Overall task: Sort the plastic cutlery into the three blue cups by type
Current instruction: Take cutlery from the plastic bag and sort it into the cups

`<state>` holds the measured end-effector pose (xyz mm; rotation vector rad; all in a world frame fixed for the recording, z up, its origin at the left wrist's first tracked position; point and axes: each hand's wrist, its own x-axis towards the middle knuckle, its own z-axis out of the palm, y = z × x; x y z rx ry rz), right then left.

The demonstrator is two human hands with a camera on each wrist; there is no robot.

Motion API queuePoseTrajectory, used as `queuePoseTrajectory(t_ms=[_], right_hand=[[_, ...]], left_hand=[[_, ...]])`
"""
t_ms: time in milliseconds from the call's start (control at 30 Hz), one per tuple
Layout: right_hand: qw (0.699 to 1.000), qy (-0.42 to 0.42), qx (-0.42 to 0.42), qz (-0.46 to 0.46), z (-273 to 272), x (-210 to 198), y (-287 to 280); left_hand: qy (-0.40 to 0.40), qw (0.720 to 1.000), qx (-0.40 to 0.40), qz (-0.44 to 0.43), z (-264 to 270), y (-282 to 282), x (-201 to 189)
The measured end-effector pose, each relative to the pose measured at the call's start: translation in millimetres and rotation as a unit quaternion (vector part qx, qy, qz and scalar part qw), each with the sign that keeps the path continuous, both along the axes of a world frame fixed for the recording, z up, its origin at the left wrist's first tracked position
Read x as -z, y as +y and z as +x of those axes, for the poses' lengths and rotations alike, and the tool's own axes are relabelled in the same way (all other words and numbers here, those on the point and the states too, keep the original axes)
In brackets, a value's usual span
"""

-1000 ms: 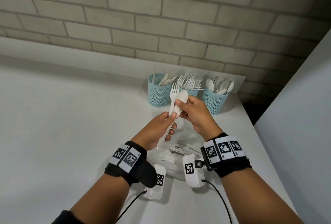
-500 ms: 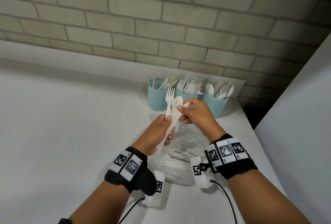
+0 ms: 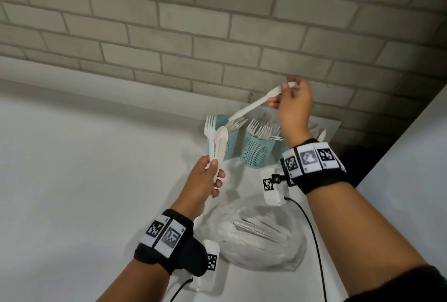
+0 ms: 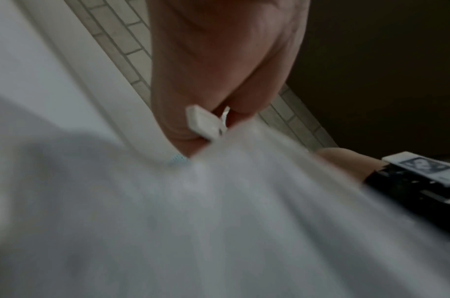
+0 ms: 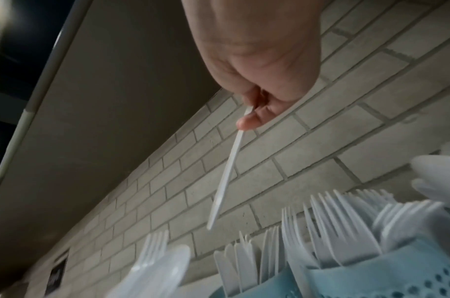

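My right hand [image 3: 284,93] pinches one end of a white plastic knife [image 3: 254,107]. The knife slants down to the left, its free tip just above the left blue cup [image 3: 229,150], which holds knives. In the right wrist view the knife [image 5: 226,181] hangs from my right hand [image 5: 254,115] above those knives. My left hand [image 3: 214,168] grips a white fork [image 3: 210,127] and a white spoon [image 3: 221,137] upright by their handles, left of the cups. The middle cup [image 3: 256,154] holds forks. My right wrist hides most of the right cup.
A clear plastic bag [image 3: 261,236] with more white cutlery lies on the white table [image 3: 84,168] between my forearms. A brick wall [image 3: 217,35] runs right behind the cups. A white panel [image 3: 411,156] stands at the right.
My right hand drew the knife out of the bundle in my left hand and raised it up and right, over the cups. My left hand keeps the fork and spoon.
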<state>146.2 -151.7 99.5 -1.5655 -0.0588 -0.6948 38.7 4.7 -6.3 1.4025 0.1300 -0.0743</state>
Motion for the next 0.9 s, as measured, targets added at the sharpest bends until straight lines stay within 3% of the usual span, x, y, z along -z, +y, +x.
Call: queuePoseTrajectory(t_ms=[67,133,267,433,600,700,733,833,900], right_hand=[[0.998,-0.019,0.008,-0.051,13.7,3.5,13.5],[0.986,-0.02,0.01,-0.163,26.8,15.4,26.8],[0.909,0.006,0.004,-0.418,47.3,45.3,41.6],[0.837,0.078,-0.038,-0.54,58.1,62.2,46.1],[0.806,0.135,-0.071,-0.571,56.6,46.5,46.3],[0.872,0.117,-0.132,-0.456,48.4,35.0,50.2],[0.88,0.114,-0.17,-0.429,45.9,31.0,51.9],[0.841,0.149,-0.271,-0.443,39.5,21.2,55.3],[0.836,0.178,-0.302,-0.422,38.6,15.7,54.8]], left_hand=[[0.002,1.0,-0.005,-0.026,0.9,2.7,0.3],[0.004,0.999,-0.009,-0.035,1.9,4.5,0.8],[0.005,0.999,-0.018,-0.041,4.6,7.4,2.4],[0.001,0.998,-0.032,-0.048,11.0,13.1,-0.4],[-0.019,0.997,-0.067,-0.04,28.5,19.6,-14.4],[-0.029,0.995,-0.081,-0.059,39.1,21.0,-20.4],[-0.031,0.994,-0.081,-0.066,42.4,20.7,-22.2],[-0.036,0.993,-0.074,-0.083,49.5,18.9,-25.6],[-0.037,0.992,-0.069,-0.099,52.4,16.5,-25.6]])
